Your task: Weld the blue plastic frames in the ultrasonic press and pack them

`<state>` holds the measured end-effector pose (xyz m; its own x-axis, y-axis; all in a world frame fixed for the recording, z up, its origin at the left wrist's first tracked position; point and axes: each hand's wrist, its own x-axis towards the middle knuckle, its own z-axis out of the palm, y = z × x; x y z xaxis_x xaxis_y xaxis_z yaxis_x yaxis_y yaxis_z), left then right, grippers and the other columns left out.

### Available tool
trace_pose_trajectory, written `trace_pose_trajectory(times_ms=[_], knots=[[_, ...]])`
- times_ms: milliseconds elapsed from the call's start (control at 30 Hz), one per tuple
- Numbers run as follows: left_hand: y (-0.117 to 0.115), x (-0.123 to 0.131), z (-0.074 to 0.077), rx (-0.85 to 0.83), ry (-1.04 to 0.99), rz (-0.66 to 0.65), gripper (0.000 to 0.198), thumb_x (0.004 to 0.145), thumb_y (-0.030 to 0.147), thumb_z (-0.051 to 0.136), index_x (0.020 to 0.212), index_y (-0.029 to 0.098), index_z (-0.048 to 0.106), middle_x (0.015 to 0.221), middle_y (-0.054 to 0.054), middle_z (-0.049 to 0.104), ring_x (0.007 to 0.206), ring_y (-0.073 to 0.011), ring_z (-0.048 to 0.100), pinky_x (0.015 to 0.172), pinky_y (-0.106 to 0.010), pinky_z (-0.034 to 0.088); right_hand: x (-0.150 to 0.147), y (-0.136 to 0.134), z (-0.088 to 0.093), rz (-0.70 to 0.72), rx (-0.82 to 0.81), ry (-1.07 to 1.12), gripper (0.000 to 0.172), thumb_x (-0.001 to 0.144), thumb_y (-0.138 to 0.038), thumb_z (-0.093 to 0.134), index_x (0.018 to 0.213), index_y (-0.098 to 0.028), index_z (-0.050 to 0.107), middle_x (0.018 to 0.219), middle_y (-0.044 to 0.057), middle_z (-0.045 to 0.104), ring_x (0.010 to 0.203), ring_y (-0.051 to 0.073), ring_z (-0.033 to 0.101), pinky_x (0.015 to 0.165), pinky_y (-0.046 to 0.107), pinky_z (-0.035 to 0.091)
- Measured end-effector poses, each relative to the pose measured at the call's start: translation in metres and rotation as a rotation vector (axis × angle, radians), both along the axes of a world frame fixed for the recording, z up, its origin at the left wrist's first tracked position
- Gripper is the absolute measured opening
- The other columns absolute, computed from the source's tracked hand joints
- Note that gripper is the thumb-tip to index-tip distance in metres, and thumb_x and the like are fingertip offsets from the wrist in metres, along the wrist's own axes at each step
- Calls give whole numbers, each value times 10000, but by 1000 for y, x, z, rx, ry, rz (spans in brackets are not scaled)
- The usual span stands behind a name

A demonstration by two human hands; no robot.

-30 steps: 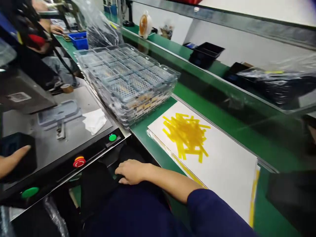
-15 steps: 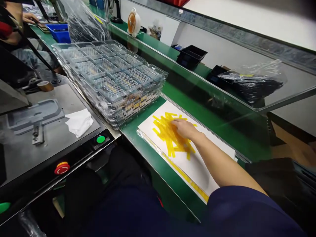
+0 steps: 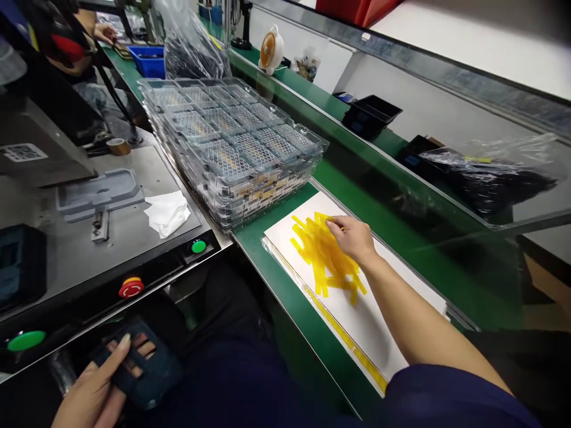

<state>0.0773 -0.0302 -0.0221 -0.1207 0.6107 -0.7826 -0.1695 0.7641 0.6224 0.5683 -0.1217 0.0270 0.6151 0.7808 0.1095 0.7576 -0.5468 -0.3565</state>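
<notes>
On the green worktop (image 3: pixel 285 285), the right hand (image 3: pixel 352 238) touches a pile of yellow tape strips (image 3: pixel 321 255) on a white sheet (image 3: pixel 379 315), but you can't tell if it grips any. Down low, the left hand (image 3: pixel 91 395) holds a dark blue holder (image 3: pixel 154 371).

Bright, even white light falls from overhead, leaving only a soft shadow under the right forearm (image 3: pixel 414 303) on the white sheet (image 3: pixel 366 309) at about 4 o'clock. Glare glints along the clear plastic trays (image 3: pixel 232 142) at 12 o'clock, and the glass panel (image 3: pixel 401 196) at 2 o'clock throws pale reflections. Wide-angle distortion bows straight edges toward 1 and 9 o'clock. The left hand (image 3: pixel 93 386) at 7 o'clock looks slightly soft, and a dark, out-of-focus smear (image 3: pixel 491 9) crosses the corner near 1 o'clock.
</notes>
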Motion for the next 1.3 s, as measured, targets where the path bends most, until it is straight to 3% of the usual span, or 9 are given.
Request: trace_pose_trajectory(times_ms=[100, 200, 333, 500, 733, 833, 1000, 1167, 1300], knots=[[-1, 21, 4, -14, -163, -130, 192, 853, 66, 578, 1013, 106, 677, 1026, -132, 740, 870, -242, 734, 714, -324, 638, -44, 22, -5, 3, 249, 305, 368, 871, -453, 554, 1083, -164, 634, 734, 30, 657, 623, 162, 611, 624, 329, 538], [-3, 41, 2, -9, -257, -146, 182, 869, 101, 588, 1037, 72, 652, 1032, -170, 727, 850, -253, 734, 749, -391, 631, -101, 48, -15, 59, 447, 862, 521, 705, -479, 747, 1100, -171, 602, 618, -41, 607, 516, 115, 557, 514, 257, 505], [-4, 53, -2, -7, -389, -114, 210, 914, 195, 557, 1055, 60, 635, 1019, -192, 718, 858, -252, 725, 784, -406, 609, -169, 76, -25, 108, 420, 1326, 460, 597, -453, 847, 887, -174, 624, 691, -7, 673, 552, 103, 605, 501, 215, 505], [0, 49, -1, -38, -504, 4, 309, 954, 304, 491, 1097, 69, 633, 1042, -180, 708, 882, -247, 710, 804, -400, 581, -226, 94, -41, 75, 351, 1574, 451, 513, -380, 910, 790, -189, 610, 632, -56, 633, 577, 101, 655, 533, 178, 537], [6, 47, -8, 47, -647, 159, 410, 970, 417, 428, 1045, 83, 654, 1001, -156, 706, 914, -245, 691, 908, -401, 517, -268, 88, -64, 137, 285, 1512, 396, 587, -379, 884, 874, -169, 710, 750, 3, 702, 629, 127, 685, 640, 250, 598], [8, 50, -9, 106, -721, 201, 384, 969, 413, 438, 1012, 105, 663, 965, -124, 710, 910, -224, 685, 912, -374, 508, -275, 79, -69, 320, 318, 1307, 308, 723, -373, 801, 955, -182, 731, 771, 24, 716, 643, 143, 684, 655, 283, 593], [9, 54, -6, 131, -804, 212, 428, 991, 421, 377, 1020, 115, 674, 1058, -110, 701, 1034, -226, 655, 961, -370, 483, -279, 66, -73, 615, 483, 874, 73, 821, -258, 713, 866, -205, 734, 799, 20, 699, 633, 134, 651, 599, 267, 544], [7, 57, -6, 189, -835, 196, 412, 987, 425, 388, 1070, 137, 671, 1183, -101, 666, 1125, -236, 616, 986, -369, 462, -280, 64, -83, 518, 524, 925, 94, 828, -283, 704, 856, -193, 711, 841, 40, 696, 680, 150, 648, 607, 281, 541], [8, 55, -9, 217, -845, 224, 379, 971, 414, 434, 1087, 137, 667, 1250, -106, 636, 1198, -260, 575, 1029, -395, 436, -280, 65, -86, 473, 343, 1071, 183, 776, -353, 746, 800, -177, 699, 746, 39, 691, 603, 148, 633, 561, 280, 537]])
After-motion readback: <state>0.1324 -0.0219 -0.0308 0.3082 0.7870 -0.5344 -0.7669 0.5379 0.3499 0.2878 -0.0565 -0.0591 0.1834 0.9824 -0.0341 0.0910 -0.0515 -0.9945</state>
